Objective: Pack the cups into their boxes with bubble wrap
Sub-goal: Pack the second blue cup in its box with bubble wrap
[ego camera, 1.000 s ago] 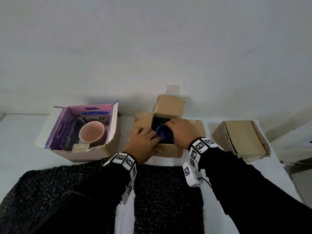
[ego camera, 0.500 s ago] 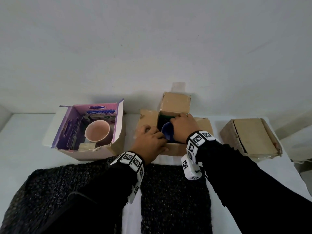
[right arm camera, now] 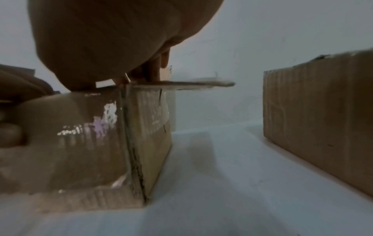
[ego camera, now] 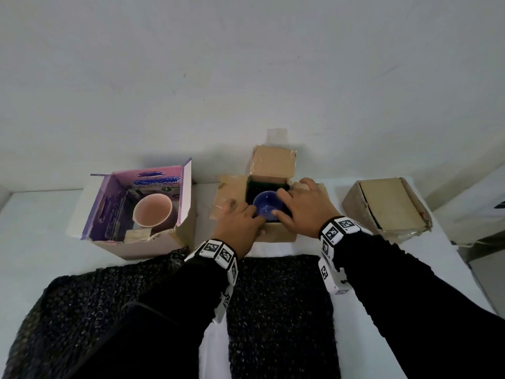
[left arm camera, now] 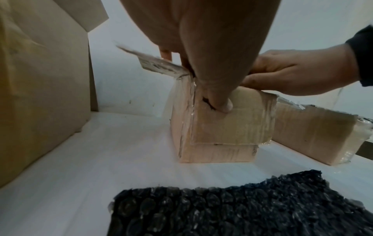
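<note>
A blue cup sits mouth up inside the open brown box at the table's middle, on a dark lining. My right hand lies over the box's right side, its thumb and index finger pinching the cup's rim and the other fingers spread on the right flap. My left hand grips the box's front left corner. Its thumb presses the front wall while the fingers reach over the top by the left flap. Two black bubble wrap sheets lie in front of the box, under my forearms.
On the left, an open purple box holds a pink cup. A closed brown box lies on the right, close to the table's right edge. The white wall stands right behind the boxes.
The cup was tilted up in my right hand half a second ago. It now sits level and lower in the box, and my right fingers have spread out. My left hand stayed on the box.
</note>
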